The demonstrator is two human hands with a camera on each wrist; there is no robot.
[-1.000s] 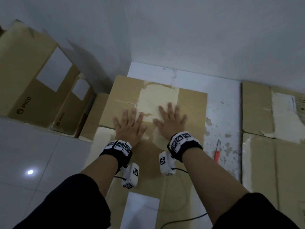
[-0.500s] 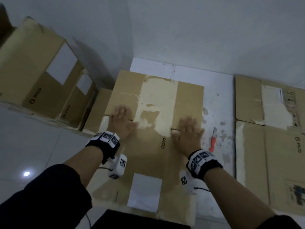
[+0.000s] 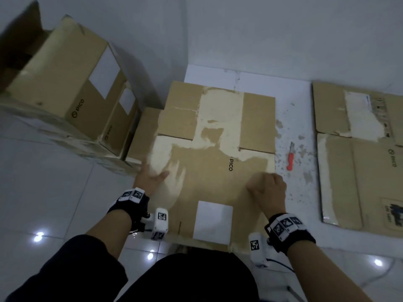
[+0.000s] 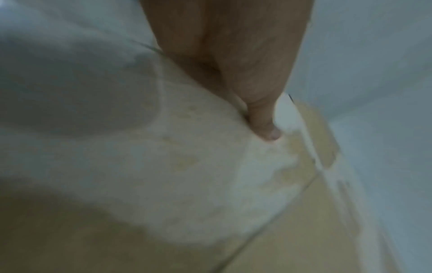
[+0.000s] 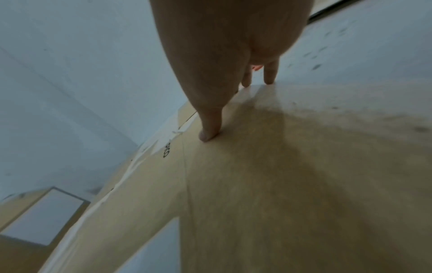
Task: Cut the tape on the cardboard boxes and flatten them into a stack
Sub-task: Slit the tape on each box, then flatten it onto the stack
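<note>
A person kneels over a flattened cardboard box (image 3: 216, 171) on the floor, left hand (image 3: 150, 178) grasping its left edge, right hand (image 3: 269, 189) curled over its right edge. An orange cutter (image 3: 290, 158) lies just right; 2 upright boxes (image 3: 72, 83) stand left.

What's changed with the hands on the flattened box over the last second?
Both hands slid apart from the middle of the flattened box and back toward the person: the left hand to its left edge, the right hand near its right edge, fingers now curled. The red cutter and upright boxes stayed put.
</note>
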